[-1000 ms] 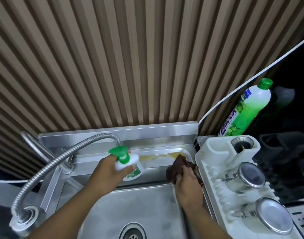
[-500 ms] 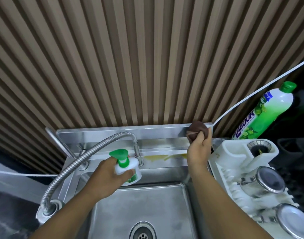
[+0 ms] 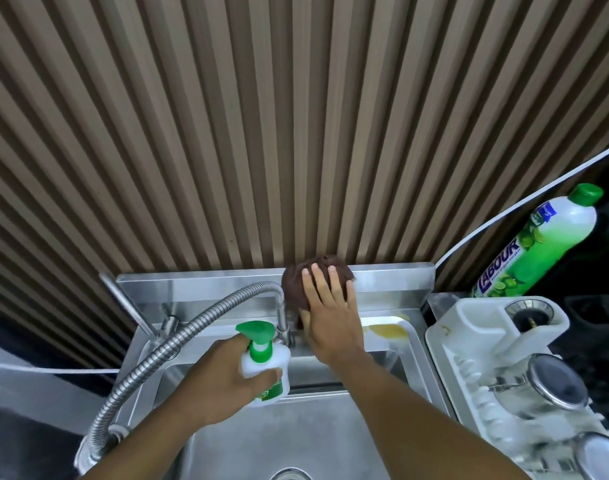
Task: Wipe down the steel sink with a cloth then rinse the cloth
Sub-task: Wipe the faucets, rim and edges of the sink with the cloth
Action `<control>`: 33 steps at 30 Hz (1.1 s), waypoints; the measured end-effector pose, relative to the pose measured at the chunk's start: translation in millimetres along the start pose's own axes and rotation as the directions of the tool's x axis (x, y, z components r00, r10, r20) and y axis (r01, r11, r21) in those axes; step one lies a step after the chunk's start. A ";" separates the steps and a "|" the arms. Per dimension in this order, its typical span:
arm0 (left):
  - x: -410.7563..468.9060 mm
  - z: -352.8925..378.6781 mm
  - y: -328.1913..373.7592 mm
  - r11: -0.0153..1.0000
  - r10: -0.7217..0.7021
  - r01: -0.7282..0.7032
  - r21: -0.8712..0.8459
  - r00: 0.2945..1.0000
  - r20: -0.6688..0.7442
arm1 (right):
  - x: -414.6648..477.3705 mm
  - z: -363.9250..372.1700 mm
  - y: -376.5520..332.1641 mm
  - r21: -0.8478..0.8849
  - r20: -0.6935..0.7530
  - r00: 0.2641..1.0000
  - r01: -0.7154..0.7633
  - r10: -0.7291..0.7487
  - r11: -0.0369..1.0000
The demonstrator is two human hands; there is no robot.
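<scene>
Against the sink backsplash [image 3: 393, 282], the cloth [image 3: 296, 282] lies under the flat right hand [image 3: 330, 317]; left hand [image 3: 223, 382] grips bottle [image 3: 266, 362].

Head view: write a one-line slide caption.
Right hand presses cloth against the sink backsplash; left hand holds a pump bottle.

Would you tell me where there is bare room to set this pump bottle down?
Nearest the pump bottle, the basin floor is bare around the drain. The back ledge right of the right hand is open but carries a yellow spill. The dish rack is crowded with steel cups, and the hose crosses the left corner.
</scene>
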State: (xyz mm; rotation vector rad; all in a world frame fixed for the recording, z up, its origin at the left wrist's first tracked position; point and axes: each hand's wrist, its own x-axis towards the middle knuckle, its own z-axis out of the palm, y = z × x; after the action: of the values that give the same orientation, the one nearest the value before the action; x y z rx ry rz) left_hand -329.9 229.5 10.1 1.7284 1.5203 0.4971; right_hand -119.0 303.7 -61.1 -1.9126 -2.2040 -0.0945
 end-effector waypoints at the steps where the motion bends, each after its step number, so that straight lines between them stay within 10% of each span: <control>1: 0.7 0.3 0.2 1.000 0.001 -0.001 0.004 1.000 0.009 | -0.3 -1.4 7.2 -0.009 0.004 0.999 -0.048 0.048 0.999; 5: 1.4 2.0 1.4 1.000 0.008 -0.008 0.025 0.999 0.037 | 0.9 -6.3 11.5 0.035 -0.024 0.969 -0.247 0.248 0.968; 13: 4.9 -1.4 3.7 1.000 0.005 -0.006 -0.016 1.000 -0.019 | 5.4 -3.3 -6.7 -0.074 0.016 0.988 0.151 -0.151 0.986; 20: 6.2 -3.9 5.6 0.999 0.027 -0.028 -0.033 0.999 -0.040 | -4.1 0.6 21.2 0.052 -0.103 0.921 -0.371 0.374 0.927; 27: 8.8 -5.5 9.7 1.000 0.025 -0.025 0.003 0.998 -0.061 | 16.4 4.0 -21.4 -0.024 -0.071 0.964 0.257 -0.258 0.966; 33: 15.1 -4.2 18.8 0.999 0.034 -0.035 -0.035 0.998 -0.045 | 7.1 -9.5 36.0 -0.063 -0.088 0.992 0.084 -0.089 0.994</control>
State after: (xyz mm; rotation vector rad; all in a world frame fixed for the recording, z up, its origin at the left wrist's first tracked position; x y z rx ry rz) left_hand -317.3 245.3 24.0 1.7289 1.5057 0.5811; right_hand -83.3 314.1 -53.8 -1.8040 -2.2467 -0.2589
